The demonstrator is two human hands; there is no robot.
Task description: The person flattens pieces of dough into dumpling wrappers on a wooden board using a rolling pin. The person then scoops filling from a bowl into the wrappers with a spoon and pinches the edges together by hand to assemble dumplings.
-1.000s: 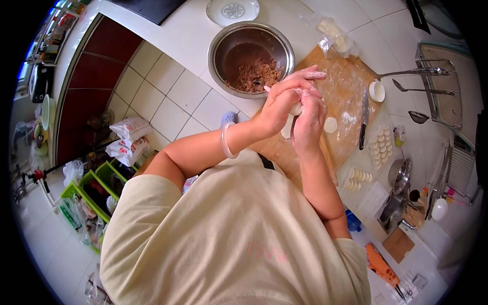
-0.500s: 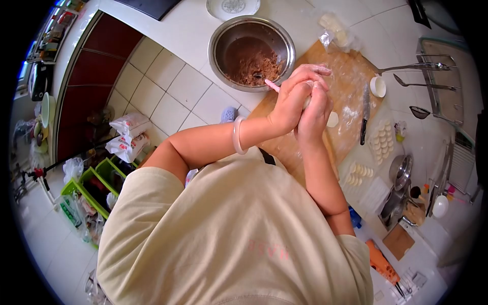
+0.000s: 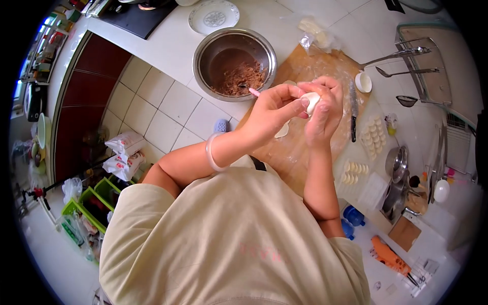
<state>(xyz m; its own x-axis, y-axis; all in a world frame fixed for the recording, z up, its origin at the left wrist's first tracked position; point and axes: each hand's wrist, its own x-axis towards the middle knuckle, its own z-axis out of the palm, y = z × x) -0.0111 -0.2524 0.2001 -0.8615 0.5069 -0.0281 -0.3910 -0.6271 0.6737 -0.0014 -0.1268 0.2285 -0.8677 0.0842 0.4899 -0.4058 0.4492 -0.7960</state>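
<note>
A white dumpling is pinched between the fingertips of my left hand and my right hand, above the floury wooden board. Both hands have fingers curled round it. A flat dough wrapper lies on the board below my left hand. The steel bowl with brown filling stands beyond my left wrist, and a pink handle sticks out over its rim. A knife lies at the board's right side.
Rows of dumplings lie right of the board, with more nearer me. A small white cup, bagged dough, ladles and steel pans stand or lie around. A patterned plate sits behind the bowl.
My hands were pressed together round the dough; now they have parted a little and the white dumpling shows between the fingertips. The whole view has shifted somewhat.
</note>
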